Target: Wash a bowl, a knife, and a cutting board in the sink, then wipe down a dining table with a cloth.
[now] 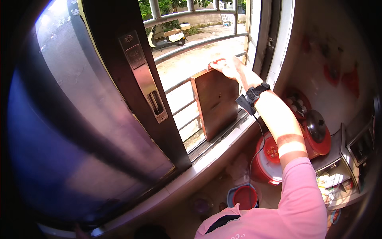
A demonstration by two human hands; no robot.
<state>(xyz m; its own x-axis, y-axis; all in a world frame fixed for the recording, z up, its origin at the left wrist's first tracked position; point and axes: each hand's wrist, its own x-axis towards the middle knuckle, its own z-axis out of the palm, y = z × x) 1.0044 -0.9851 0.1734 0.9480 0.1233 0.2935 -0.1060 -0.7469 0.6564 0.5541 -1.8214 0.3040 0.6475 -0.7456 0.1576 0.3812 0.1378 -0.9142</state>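
A rectangular brown wooden board, which looks like a cutting board (219,103), stands on edge in the window's lower track, against the metal bars. My right hand (228,67) reaches across the sill and grips the red-edged handle (212,64) on its top edge. A black strap with a small device (252,97) is around my right wrist, and a cable hangs from it. My left hand is out of view. To the left of the board is the dark sliding window frame (176,140) with a metal latch (146,80).
Below the sill (209,152) stand a red bucket with a pale lid (268,167), an orange-red basket on it, and a red basin (245,197). At right are a dark pot lid (316,125) and an open cabinet (337,179). A scooter (173,35) is parked outside.
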